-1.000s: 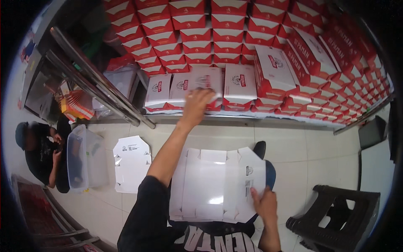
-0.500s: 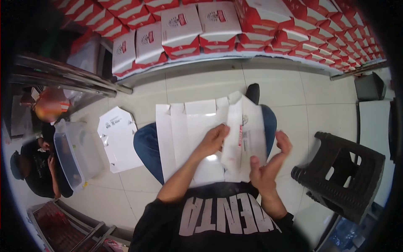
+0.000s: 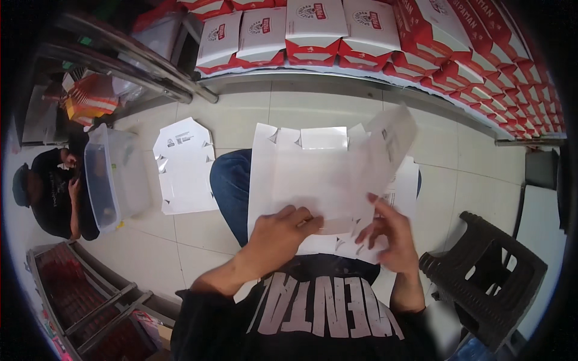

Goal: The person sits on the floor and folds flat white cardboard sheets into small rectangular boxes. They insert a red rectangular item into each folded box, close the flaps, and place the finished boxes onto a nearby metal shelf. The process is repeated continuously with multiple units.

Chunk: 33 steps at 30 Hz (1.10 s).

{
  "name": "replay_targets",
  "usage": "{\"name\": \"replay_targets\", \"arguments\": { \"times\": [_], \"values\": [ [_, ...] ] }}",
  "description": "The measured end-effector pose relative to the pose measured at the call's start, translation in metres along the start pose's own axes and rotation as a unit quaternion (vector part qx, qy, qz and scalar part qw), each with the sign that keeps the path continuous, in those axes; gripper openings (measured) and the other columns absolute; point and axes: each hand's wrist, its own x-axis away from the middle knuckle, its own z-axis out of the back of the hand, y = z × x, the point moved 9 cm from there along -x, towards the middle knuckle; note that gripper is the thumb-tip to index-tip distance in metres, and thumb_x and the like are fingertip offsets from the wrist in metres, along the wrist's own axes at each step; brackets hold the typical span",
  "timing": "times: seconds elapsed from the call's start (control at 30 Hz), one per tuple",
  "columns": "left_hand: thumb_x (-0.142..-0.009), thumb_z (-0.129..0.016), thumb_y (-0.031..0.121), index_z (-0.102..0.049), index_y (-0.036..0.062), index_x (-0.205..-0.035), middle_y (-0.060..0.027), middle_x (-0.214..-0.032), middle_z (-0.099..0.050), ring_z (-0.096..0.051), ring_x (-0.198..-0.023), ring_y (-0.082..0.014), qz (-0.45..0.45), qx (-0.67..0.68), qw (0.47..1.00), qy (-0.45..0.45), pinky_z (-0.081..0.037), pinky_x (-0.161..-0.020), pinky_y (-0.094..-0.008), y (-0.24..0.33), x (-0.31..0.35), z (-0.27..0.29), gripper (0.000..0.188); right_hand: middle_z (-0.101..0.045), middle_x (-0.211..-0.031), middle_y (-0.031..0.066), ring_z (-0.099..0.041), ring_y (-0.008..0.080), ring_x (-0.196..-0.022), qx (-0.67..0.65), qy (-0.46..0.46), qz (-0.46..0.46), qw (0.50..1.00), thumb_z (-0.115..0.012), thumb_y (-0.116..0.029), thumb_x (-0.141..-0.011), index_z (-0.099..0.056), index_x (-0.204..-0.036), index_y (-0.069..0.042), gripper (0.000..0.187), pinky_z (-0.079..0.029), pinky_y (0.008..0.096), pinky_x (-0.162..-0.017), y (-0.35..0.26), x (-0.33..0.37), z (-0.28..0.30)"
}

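Note:
Across my lap lies an unfolded white cardboard box blank (image 3: 295,174), with small tabs along its far edge. Its right-hand panel (image 3: 391,135) stands tilted up and is smeared by motion. At the near side, my left hand (image 3: 286,231) has its fingers curled on a small flap of the blank. My right hand (image 3: 388,234) is beside the base of the raised panel, fingers bent and apart, holding nothing that I can see. Under that panel, at the right, another printed white sheet (image 3: 408,186) rests on my leg.
Another flat box blank (image 3: 183,168) lies on the tiled floor to the left, beside a clear plastic tub (image 3: 117,180). A co-worker (image 3: 51,189) sits behind the tub. Folded red-and-white boxes (image 3: 316,27) fill the far shelf. A dark plastic stool (image 3: 487,277) stands at right.
The right-hand panel has swung up and away to the far right. My left hand has gone from the middle of the blank to its near edge. The whole view has shifted.

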Motion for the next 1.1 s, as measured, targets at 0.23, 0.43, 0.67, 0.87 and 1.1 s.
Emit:
{"name": "replay_targets", "arguments": {
  "times": [0.23,0.43,0.67,0.87,1.1],
  "values": [
    [-0.098,-0.060,0.012,-0.068,0.0041,-0.099,-0.0122,-0.075,-0.065,-0.062,-0.071,-0.0261,0.080,0.347,0.932,-0.067,-0.050,-0.066,-0.0341,-0.052,-0.011,-0.011,0.012,-0.050,-0.120,0.0144,-0.055,0.0322,-0.100,0.232,-0.049,0.072,0.969,-0.068,-0.001,-0.074,-0.074,-0.102,-0.009,0.030,-0.047,0.0417,-0.087,0.042,0.013,0.004],
    [-0.099,-0.058,0.013,-0.065,-0.0014,-0.093,-0.0187,-0.076,-0.061,-0.058,-0.069,-0.0351,-0.028,0.269,0.961,0.049,-0.047,-0.065,-0.0389,-0.017,-0.023,-0.003,0.017,-0.037,-0.132,0.0186,-0.039,0.0330,-0.127,0.397,0.135,0.162,0.893,-0.070,-0.005,-0.085,-0.070,-0.104,-0.004,0.020,-0.031,0.0449,-0.107,0.018,0.002,-0.036],
    [-0.096,-0.061,0.008,-0.067,-0.0017,-0.099,-0.0210,-0.085,-0.064,-0.058,-0.072,-0.0370,0.027,0.413,0.906,0.087,-0.047,-0.067,-0.0401,-0.019,-0.022,-0.007,0.012,-0.013,-0.158,0.0251,-0.030,0.0371,-0.142,0.327,0.093,0.098,0.935,-0.056,-0.009,-0.099,-0.064,-0.123,0.003,0.028,-0.028,0.0459,-0.116,0.012,-0.012,-0.065],
    [-0.097,-0.061,0.009,-0.065,-0.0032,-0.096,-0.0202,-0.075,-0.060,-0.049,-0.062,-0.0330,0.112,0.387,0.915,-0.007,-0.044,-0.060,-0.0373,-0.037,-0.013,-0.016,0.013,-0.066,-0.115,0.0178,-0.065,0.0249,-0.102,0.272,0.113,0.102,0.950,-0.051,-0.003,-0.103,-0.057,-0.126,0.001,0.025,-0.051,0.0326,-0.090,0.020,-0.003,-0.042],
    [-0.098,-0.059,0.010,-0.061,-0.0029,-0.090,-0.0211,-0.075,-0.058,-0.052,-0.066,-0.0389,0.048,0.380,0.922,0.046,-0.043,-0.063,-0.0428,-0.022,-0.025,-0.010,0.015,-0.046,-0.145,0.0186,-0.064,0.0285,-0.111,0.230,0.085,0.005,0.969,-0.063,-0.003,-0.095,-0.066,-0.115,0.004,0.021,-0.050,0.0378,-0.094,0.042,-0.009,-0.046]
  ]
}}
